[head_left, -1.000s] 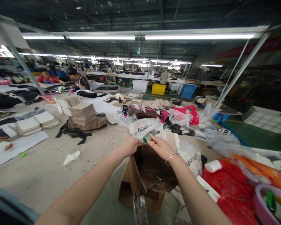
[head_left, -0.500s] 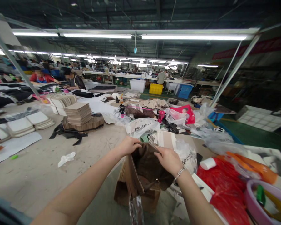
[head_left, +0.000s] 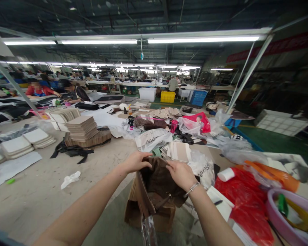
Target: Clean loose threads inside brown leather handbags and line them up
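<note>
A brown bag (head_left: 156, 179) stands with its mouth facing me, its dark lining showing inside. At the upper left of its rim, my left hand (head_left: 136, 162) has the edge between thumb and fingers. My right hand (head_left: 181, 174), with a bracelet on the wrist, pinches the rim on the right side. A strap with a small metal fitting crosses the front of the bag, and clear plastic wrapping (head_left: 149, 229) hangs below it. Beneath and behind the bag is a brown cardboard box (head_left: 132, 212), partly covered by it.
Stacked tan panels (head_left: 81, 127) and white panels (head_left: 16, 147) lie at the left. Printed plastic bags (head_left: 154, 139) and loose cards (head_left: 179, 151) sit beyond the bag. On the right are a red plastic bag (head_left: 243, 194) and a purple basket (head_left: 274, 208). Co-workers sit far left.
My left hand has shifted slightly left along the bag's rim, its thumb and fingers now further apart. My right hand stays at the rim. The whole view has turned slightly.
</note>
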Motion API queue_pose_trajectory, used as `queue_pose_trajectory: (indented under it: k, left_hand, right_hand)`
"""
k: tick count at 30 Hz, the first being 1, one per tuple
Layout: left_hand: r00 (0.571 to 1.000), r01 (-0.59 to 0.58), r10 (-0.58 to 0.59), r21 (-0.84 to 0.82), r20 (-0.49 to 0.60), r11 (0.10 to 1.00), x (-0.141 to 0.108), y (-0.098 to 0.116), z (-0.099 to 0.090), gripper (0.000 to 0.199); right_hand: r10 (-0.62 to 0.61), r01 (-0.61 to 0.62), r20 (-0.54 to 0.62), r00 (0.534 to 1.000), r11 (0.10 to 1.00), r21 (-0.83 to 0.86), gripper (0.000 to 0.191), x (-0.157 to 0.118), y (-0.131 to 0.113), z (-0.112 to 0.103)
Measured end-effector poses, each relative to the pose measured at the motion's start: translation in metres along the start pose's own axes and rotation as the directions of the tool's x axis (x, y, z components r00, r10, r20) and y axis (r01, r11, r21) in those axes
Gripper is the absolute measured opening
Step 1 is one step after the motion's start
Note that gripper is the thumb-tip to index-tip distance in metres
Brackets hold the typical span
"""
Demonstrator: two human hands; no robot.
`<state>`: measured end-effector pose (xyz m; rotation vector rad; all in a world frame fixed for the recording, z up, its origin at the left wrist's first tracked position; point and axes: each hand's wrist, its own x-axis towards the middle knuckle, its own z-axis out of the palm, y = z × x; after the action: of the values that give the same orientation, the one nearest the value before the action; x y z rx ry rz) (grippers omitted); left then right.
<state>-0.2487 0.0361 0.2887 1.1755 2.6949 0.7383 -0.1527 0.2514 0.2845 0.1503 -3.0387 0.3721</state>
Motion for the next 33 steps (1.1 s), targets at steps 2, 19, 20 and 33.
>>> queue_pose_trajectory:
  k: [2,19,20,33]
  left_hand:
    - [0.999,-0.022,0.022,-0.001,0.028,1.0,0.001,0.0,-0.002,0.043]
    - [0.991,0.113,-0.087,0.291,-0.098,0.95,0.012,0.02,0.012,0.025]
    - [0.992,0.11,-0.085,0.294,-0.097,0.949,0.011,0.019,0.013,0.025]
    - [0.98,0.183,-0.145,0.321,-0.138,0.929,0.008,0.014,0.02,0.023]
  right_hand:
    - [-0.001,0.001,-0.005,1.0,1.0,0.007,0.025,0.0,-0.001,0.001]
    - [-0.044,0.037,-0.142,0.989,0.998,-0.047,0.032,0.021,-0.028,-0.006]
    - [-0.062,0.056,-0.138,0.989,0.997,-0.052,0.03,0.026,-0.03,-0.002]
    - [-0.007,-0.01,-0.173,0.985,0.995,-0.098,0.025,0.041,-0.051,0.01]
